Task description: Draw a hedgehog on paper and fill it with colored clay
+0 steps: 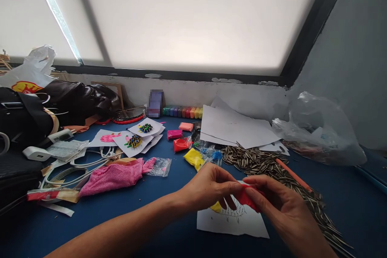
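A lump of soft red clay is pinched between the fingertips of my left hand and my right hand. A pale strip shows at its upper edge; whether this is a wrapper I cannot tell. Beneath my hands lies a white sheet with a pencil drawing of a rounded body with short marks and legs. Yellow clay covers the drawing's left end, partly hidden by my left hand. Just beyond my left hand is an open yellow clay packet, with a bit of blue clay in clear plastic alongside.
Striped sunflower seeds spread across the right side, an orange stick among them. White paper and a plastic bag lie behind. Finished seed figures, a pink cloth, white cables and black bags occupy the left.
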Demonstrator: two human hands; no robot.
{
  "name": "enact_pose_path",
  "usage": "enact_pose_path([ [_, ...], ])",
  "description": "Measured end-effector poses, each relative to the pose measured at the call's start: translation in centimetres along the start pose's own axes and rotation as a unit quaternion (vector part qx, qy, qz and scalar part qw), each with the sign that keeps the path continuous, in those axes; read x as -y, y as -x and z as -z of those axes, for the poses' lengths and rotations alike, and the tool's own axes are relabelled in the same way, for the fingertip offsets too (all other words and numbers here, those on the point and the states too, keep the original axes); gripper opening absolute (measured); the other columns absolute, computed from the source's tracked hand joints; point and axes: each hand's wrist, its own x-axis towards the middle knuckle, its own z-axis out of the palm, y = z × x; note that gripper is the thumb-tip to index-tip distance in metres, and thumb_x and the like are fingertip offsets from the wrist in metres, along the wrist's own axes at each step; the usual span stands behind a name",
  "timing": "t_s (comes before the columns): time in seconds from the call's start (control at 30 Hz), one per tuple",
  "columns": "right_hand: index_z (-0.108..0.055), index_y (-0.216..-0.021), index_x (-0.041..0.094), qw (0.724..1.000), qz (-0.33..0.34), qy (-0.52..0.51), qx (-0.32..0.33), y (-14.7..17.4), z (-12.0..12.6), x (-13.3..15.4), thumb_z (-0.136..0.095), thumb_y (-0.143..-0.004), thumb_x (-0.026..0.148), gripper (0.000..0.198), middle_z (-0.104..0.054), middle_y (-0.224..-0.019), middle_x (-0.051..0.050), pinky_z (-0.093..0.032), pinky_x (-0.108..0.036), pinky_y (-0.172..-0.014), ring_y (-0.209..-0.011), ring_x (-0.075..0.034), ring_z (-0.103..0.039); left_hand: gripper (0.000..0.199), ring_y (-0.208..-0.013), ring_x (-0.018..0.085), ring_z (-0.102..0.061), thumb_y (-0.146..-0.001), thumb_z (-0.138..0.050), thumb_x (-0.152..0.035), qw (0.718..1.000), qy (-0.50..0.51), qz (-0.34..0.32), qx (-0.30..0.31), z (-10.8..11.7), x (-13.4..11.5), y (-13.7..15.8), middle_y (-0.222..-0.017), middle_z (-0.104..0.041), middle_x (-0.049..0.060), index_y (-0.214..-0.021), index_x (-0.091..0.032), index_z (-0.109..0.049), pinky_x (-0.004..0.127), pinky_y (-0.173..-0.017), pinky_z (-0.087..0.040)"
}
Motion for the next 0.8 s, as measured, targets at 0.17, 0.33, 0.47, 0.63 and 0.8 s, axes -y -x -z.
enact_pose_path([
  [0.17, -0.075, -0.091, 0.025, 1.000, 0.012, 0.011, -0.002, 0.27, -0.44, 0.38, -0.064, -0.084, 0.048, 0.027, -0.064, -0.068, 0.000, -0.051, -0.024, -0.057, -0.063, -0.016, -0.059, 0.039, -0.058, 0.012, -0.059, -0.064, -0.079, -0.043, 1.000, 0.014, 0.002, -0.015, -0.09, 0.19, -0.09, -0.070, -0.068, 0.006, -0.080, -0.008, -0.072, 0.022, -0.054, -0.045],
  [0.33, -0.076, -0.094, 0.026, 0.999, 0.022, 0.033, 0.008, 0.43, -0.53, 0.54, -0.058, -0.087, 0.052, 0.032, -0.065, -0.071, -0.002, -0.052, -0.026, -0.058, -0.065, -0.017, -0.060, 0.037, -0.057, 0.012, -0.060, -0.066, -0.077, -0.044, 1.000, 0.004, 0.004, -0.026, -0.17, 0.00, -0.01, -0.067, -0.067, 0.006, -0.076, -0.008, -0.071, 0.022, -0.053, -0.043],
  [0.47, -0.076, -0.096, 0.027, 0.999, 0.016, 0.028, 0.007, 0.45, -0.48, 0.24, -0.060, -0.086, 0.051, 0.031, -0.067, -0.074, -0.002, -0.053, -0.026, -0.060, -0.067, -0.017, -0.062, 0.045, -0.059, 0.013, -0.060, -0.065, -0.077, -0.051, 1.000, -0.003, 0.019, -0.023, -0.20, -0.14, 0.00, -0.069, -0.068, 0.007, -0.078, -0.008, -0.071, 0.023, -0.053, -0.044],
  [0.63, -0.068, -0.113, 0.024, 0.999, -0.036, 0.020, -0.023, 0.04, 0.08, 0.25, -0.061, -0.082, 0.057, 0.046, -0.071, -0.079, -0.004, -0.056, -0.027, -0.058, -0.069, -0.019, -0.066, 0.049, -0.058, 0.013, -0.061, -0.069, -0.073, -0.055, 0.999, 0.013, -0.007, -0.042, 0.10, 0.00, -0.10, -0.069, -0.067, 0.006, -0.083, -0.008, -0.070, 0.022, -0.052, -0.043],
  [0.8, -0.072, -0.086, 0.024, 0.998, -0.039, 0.022, 0.042, -0.28, 0.27, 1.01, -0.065, -0.080, 0.055, 0.032, -0.069, -0.073, -0.002, -0.051, -0.024, -0.052, -0.061, -0.016, -0.059, 0.044, -0.067, 0.013, -0.061, -0.072, -0.075, -0.048, 0.998, 0.006, -0.047, -0.048, 0.44, 0.23, -0.15, -0.075, -0.068, 0.006, -0.093, -0.010, -0.071, 0.021, -0.056, -0.045],
])
